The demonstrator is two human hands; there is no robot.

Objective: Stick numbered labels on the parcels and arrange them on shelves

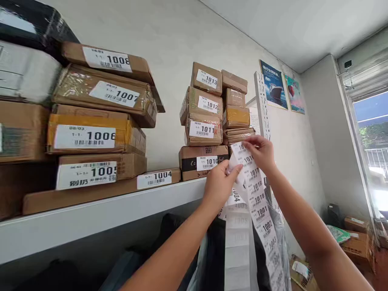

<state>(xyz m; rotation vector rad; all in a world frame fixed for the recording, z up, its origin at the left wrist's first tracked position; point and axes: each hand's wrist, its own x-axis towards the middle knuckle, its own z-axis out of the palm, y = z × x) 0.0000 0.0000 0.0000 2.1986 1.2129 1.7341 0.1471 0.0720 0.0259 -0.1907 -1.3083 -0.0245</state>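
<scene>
Label strip (257, 186) is held up in front of the white shelf (106, 213), just right of the box labelled 1010 (189, 163), with its printed side faced to the camera. Its upper part is clamped between thumb and fingers of the left hand (217, 184). The top label is pinched at its edge by thumb and forefinger of the right hand (263, 152); its number is partly covered. Below it, 1017, 1018, 1019, 1001, 1002 and 1003 can be read downward; the lowest numbers are blurred. A second hanging length (238, 246) is seen beside it, mostly blank, with faint numbers.

On the shelf, boxes labelled 1005 to 1008 are stacked at left, with the flat box labelled 1004 (162, 178) placed low beside them. Boxes labelled 1011, 1012 and 1013 (207, 79) are piled on 1010. Smaller boxes (236, 117) are stacked directly to the right, near a perforated metal post (262, 107). Two posters (273, 85) are mounted on the wall behind. More cartons (356, 248) are placed low at far right.
</scene>
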